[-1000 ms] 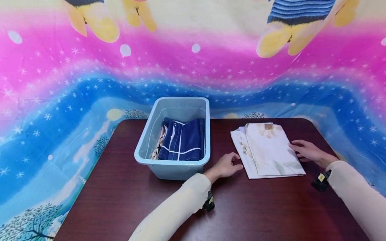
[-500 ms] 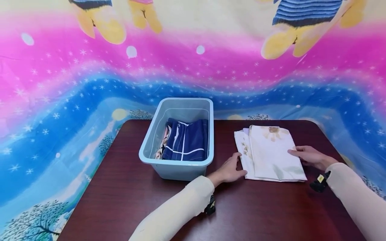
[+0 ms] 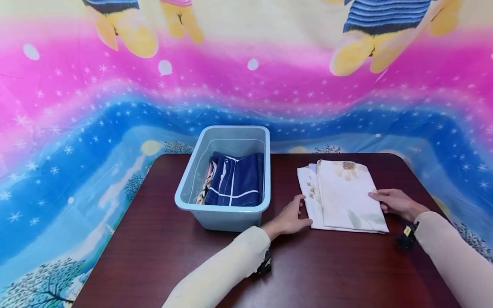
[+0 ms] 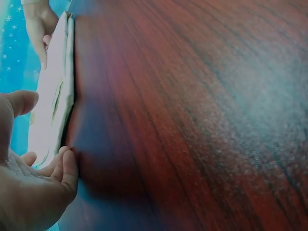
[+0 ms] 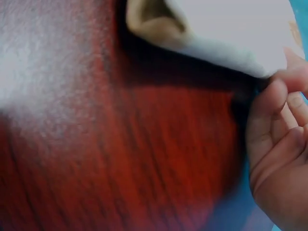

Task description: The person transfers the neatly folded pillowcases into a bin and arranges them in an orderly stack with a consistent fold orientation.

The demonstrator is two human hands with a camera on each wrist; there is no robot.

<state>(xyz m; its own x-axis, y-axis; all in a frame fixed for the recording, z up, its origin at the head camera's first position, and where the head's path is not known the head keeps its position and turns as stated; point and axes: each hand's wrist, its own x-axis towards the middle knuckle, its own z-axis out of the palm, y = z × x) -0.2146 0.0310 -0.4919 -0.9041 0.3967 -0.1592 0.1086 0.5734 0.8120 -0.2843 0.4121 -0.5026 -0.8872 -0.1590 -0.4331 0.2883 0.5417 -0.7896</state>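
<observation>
A folded white cloth (image 3: 343, 201) with a pale flower print lies on the dark red-brown table, its layers fanned a little to the left. At its left edge is my left hand (image 3: 286, 218), thumb and fingers spread, fingertips right at the fabric. The left wrist view shows the thumb of this hand (image 4: 33, 192) standing apart from the fingers beside the stacked folds. My right hand (image 3: 396, 202) pinches the right edge, thumb on top and the other fingers curled below. In the right wrist view, the cloth's edge (image 5: 226, 53) meets the thumb and forefinger of that hand (image 5: 284, 139).
Left of the cloth stands a light blue plastic bin (image 3: 227, 218) holding folded navy fabric (image 3: 244, 175) with white lines and a patterned piece (image 3: 206, 184). A printed curtain (image 3: 246, 94) hangs behind the table (image 3: 308, 273).
My left hand has come up to the cloth's left edge, its fingers spreading. My right hand has gone from resting loosely at the right edge to pinching it.
</observation>
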